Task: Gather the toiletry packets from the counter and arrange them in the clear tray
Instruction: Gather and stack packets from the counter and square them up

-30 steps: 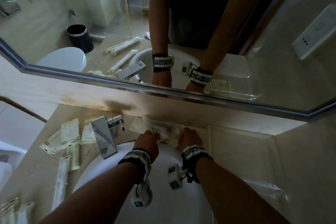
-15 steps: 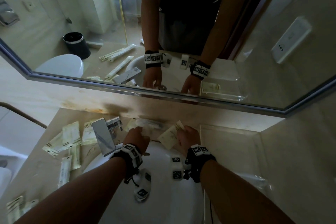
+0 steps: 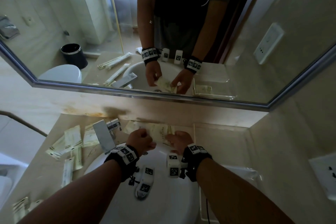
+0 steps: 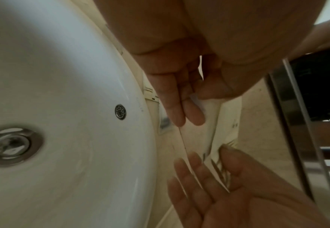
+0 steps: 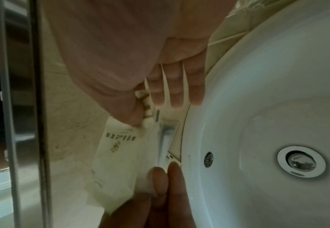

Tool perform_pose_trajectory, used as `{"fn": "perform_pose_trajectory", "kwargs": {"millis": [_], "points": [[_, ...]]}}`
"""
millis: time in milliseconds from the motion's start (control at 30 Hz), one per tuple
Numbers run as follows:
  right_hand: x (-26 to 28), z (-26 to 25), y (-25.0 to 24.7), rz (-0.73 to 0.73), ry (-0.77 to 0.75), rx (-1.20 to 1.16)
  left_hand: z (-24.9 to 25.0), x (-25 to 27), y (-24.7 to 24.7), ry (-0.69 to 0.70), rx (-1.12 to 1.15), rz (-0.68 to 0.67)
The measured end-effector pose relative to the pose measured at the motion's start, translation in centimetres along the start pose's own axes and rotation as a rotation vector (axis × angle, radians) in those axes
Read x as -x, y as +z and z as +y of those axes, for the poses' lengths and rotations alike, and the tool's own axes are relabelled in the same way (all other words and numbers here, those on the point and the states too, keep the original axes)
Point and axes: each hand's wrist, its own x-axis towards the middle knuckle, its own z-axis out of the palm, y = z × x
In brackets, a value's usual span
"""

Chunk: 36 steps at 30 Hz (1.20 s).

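A small stack of cream toiletry packets (image 3: 160, 132) is held behind the white sink, between the faucet and the clear tray (image 3: 194, 132). My left hand (image 3: 141, 139) pinches the stack's left end and my right hand (image 3: 179, 140) pinches its right end. In the left wrist view my left hand (image 4: 201, 106) has thumb and fingers closed on the packets (image 4: 208, 120). In the right wrist view my right hand (image 5: 152, 111) has its thumb on the printed packet (image 5: 119, 154). Several more packets (image 3: 72, 136) lie left of the faucet.
The chrome faucet (image 3: 104, 136) stands just left of my hands. The sink basin (image 3: 163, 196) lies under my wrists. A mirror (image 3: 181, 32) runs along the back wall, and its reflection shows a packet in the tray. More packets (image 3: 20, 207) lie at the counter's near left corner.
My hands have drawn the packets behind the sink together into one stack. Each hand had a separate packet before; now both hold the same stack.
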Motion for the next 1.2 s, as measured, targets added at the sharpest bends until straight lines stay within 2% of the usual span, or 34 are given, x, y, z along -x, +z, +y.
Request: {"fn": "perform_pose_trajectory", "kwargs": {"millis": [133, 367, 533, 700, 833, 1033, 1200], "points": [[1.3, 0.0, -0.1, -0.008, -0.044, -0.077, 0.3, 1.3, 0.1, 0.013, 0.05, -0.047], [2.6, 0.1, -0.8, 0.12, -0.213, 0.208, 1.0, 3.3, 0.4, -0.089, 0.218, -0.074], [4.1, 0.5, -1.6, 0.035, -0.277, 0.363, 0.4, 3.4, 0.9, -0.003, -0.034, -0.045], [5.6, 1.2, -2.6, 0.058, -0.191, 0.109, 0.2, 3.8, 1.7, 0.023, -0.095, -0.065], [6.6, 2.5, -3.9, 0.07, -0.215, 0.071, -0.2, 4.3, 2.8, 0.059, -0.238, -0.097], [7.7, 4.3, -6.5, 0.139, -0.206, 0.059, -1.3, 4.6, 5.4, -0.016, -0.31, -0.23], [8.7, 5.9, -9.6, 0.184, -0.172, 0.056, -1.7, 5.0, 8.7, -0.065, -0.37, -0.279]]}}
